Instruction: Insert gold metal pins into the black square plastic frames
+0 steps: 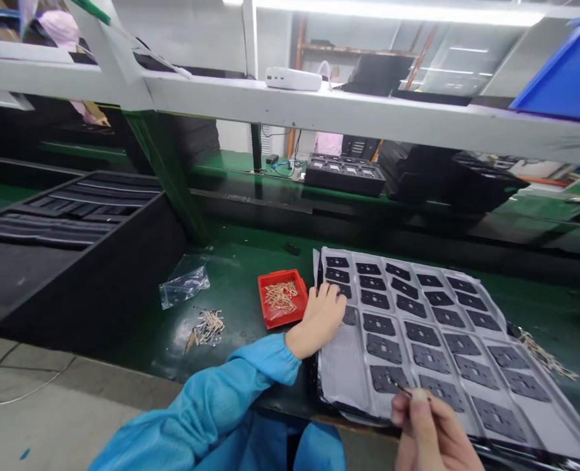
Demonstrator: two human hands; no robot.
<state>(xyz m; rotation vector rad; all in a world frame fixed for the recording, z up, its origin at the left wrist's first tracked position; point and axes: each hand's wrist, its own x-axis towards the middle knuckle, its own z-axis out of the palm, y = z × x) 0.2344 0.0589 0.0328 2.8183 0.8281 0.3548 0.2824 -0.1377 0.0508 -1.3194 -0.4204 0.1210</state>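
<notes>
Pinching fine tweezers firmly in the right hand, tips working right at a black die-cut pad. Pressing the white liner sheet down with the open left hand, keeping everything nice and steady.

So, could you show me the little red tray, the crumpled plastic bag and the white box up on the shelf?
Red tray (270, 318), head view, front rim.
Plastic bag (184, 284), head view, middle.
White box (293, 78), head view, top face.
</notes>
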